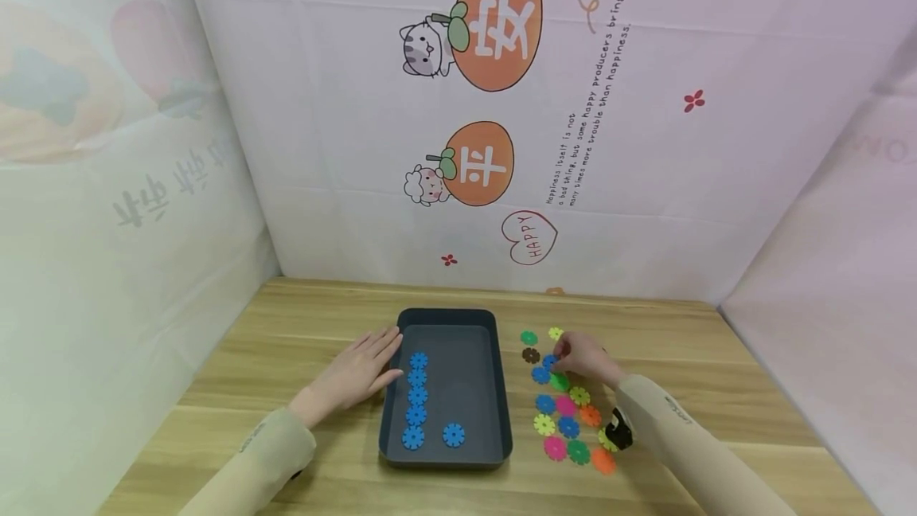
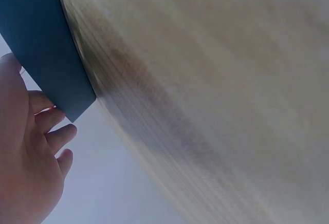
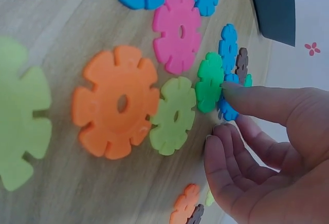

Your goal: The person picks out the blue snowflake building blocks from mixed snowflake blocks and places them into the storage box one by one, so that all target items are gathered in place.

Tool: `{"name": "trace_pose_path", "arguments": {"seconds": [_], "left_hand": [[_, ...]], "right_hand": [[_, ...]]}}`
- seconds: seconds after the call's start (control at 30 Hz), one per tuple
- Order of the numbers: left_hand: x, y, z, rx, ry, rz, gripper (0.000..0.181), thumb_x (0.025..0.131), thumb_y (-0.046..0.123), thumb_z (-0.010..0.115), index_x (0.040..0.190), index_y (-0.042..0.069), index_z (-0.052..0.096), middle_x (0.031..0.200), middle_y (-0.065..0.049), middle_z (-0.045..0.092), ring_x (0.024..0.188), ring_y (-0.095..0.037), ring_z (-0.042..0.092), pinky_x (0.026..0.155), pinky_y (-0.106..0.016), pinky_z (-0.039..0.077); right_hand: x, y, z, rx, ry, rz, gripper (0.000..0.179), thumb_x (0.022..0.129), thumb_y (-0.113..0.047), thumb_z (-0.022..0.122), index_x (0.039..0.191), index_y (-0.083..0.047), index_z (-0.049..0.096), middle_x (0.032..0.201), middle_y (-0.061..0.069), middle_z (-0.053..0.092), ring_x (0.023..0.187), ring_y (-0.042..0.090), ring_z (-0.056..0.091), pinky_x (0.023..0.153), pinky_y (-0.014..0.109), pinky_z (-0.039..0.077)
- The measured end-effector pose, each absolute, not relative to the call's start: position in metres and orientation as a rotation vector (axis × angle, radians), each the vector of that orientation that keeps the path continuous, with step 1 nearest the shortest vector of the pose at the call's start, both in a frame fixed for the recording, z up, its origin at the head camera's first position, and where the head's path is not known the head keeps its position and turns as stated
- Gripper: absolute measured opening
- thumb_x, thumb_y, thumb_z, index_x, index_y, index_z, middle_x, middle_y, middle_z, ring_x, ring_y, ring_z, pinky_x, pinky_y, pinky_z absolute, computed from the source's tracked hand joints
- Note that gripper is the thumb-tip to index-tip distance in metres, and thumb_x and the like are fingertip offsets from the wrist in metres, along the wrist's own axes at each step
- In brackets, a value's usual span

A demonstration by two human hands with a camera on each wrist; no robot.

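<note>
A dark grey tray [image 1: 504, 412] lies on the wooden table, with a column of several blue snowflake discs [image 1: 417, 395] along its left side and a lone blue disc [image 1: 454, 435] near its front. My left hand [image 1: 354, 370] rests on the tray's left rim with fingers extended; the left wrist view shows its fingertips against the tray's wall [image 2: 46, 39]. To the right of the tray, my right hand [image 1: 586, 359] pinches a blue snowflake disc [image 3: 229, 103] between thumb and fingers, low among the loose discs. A green disc [image 3: 209, 82] sits right beside it.
Loose notched discs in pink [image 1: 555, 447], orange [image 1: 603, 462], yellow [image 1: 544, 425], green [image 1: 577, 451], brown [image 1: 530, 355] and blue [image 1: 568, 427] are spread right of the tray. A printed white cloth [image 1: 358, 181] stands behind the table.
</note>
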State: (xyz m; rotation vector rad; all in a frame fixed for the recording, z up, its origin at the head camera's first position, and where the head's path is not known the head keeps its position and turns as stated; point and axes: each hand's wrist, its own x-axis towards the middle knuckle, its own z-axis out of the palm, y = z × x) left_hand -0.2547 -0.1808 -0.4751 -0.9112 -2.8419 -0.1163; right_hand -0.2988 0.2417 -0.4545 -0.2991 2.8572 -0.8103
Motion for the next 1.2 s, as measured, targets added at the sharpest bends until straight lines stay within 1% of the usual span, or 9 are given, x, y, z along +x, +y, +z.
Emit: {"name": "trace_pose_path", "arguments": {"seconds": [0.1,0.3,0.63,0.8,1.03,1.2], "left_hand": [[-0.255,-0.181,-0.475,-0.913,-2.843,-0.111,0.064,0.104,0.045,0.045,0.151,0.001,0.039,0.158,-0.018,0.038,0.146,-0.035,0.040,0.120,-0.052,0.033],[-0.256,-0.182,-0.475,-0.915,-2.846,-0.125,0.064,0.104,0.043,0.046,0.151,0.001,0.039,0.159,-0.018,0.037,0.146,-0.035,0.039,0.121,-0.052,0.032],[-0.255,-0.181,-0.476,-0.912,-2.856,-0.141,0.063,0.104,0.042,0.047,0.151,0.001,0.039,0.159,-0.017,0.036,0.146,-0.035,0.039,0.121,-0.052,0.031],[-0.256,-0.182,-0.476,-0.912,-2.857,-0.138,0.064,0.104,0.043,0.046,0.152,0.001,0.038,0.159,-0.017,0.036,0.146,-0.035,0.039,0.121,-0.052,0.031],[-0.255,-0.182,-0.475,-0.912,-2.851,-0.130,0.064,0.104,0.043,0.047,0.151,0.001,0.039,0.159,-0.017,0.037,0.146,-0.035,0.039,0.121,-0.052,0.032],[-0.254,-0.182,-0.475,-0.911,-2.841,-0.136,0.064,0.103,0.042,0.049,0.151,0.001,0.039,0.159,-0.017,0.037,0.145,-0.035,0.040,0.120,-0.053,0.032]], "right_hand": [[-0.299,0.242,-0.454,-0.301,2.854,-0.817,0.025,0.078,-0.007,0.080,0.092,0.002,0.060,0.086,0.009,0.062,0.076,0.018,0.054,0.067,0.029,0.050],[-0.298,0.243,-0.452,-0.319,2.823,-0.908,0.022,0.079,-0.003,0.078,0.091,0.003,0.060,0.085,0.009,0.061,0.076,0.018,0.054,0.067,0.028,0.048],[-0.295,0.247,-0.447,-0.391,2.764,-1.006,0.011,0.085,0.001,0.066,0.095,0.005,0.063,0.085,0.012,0.063,0.075,0.017,0.055,0.065,0.027,0.050],[-0.296,0.245,-0.444,-0.420,2.778,-1.001,0.010,0.086,0.000,0.065,0.095,0.004,0.064,0.086,0.011,0.064,0.075,0.016,0.055,0.064,0.026,0.049],[-0.292,0.230,-0.428,-0.476,2.822,-0.933,0.008,0.086,-0.004,0.069,0.092,-0.001,0.067,0.087,0.007,0.069,0.079,0.015,0.060,0.069,0.029,0.051],[-0.288,0.218,-0.421,-0.545,2.767,-0.986,0.006,0.087,-0.002,0.069,0.091,0.000,0.065,0.088,0.009,0.068,0.078,0.014,0.059,0.066,0.027,0.051]]}}
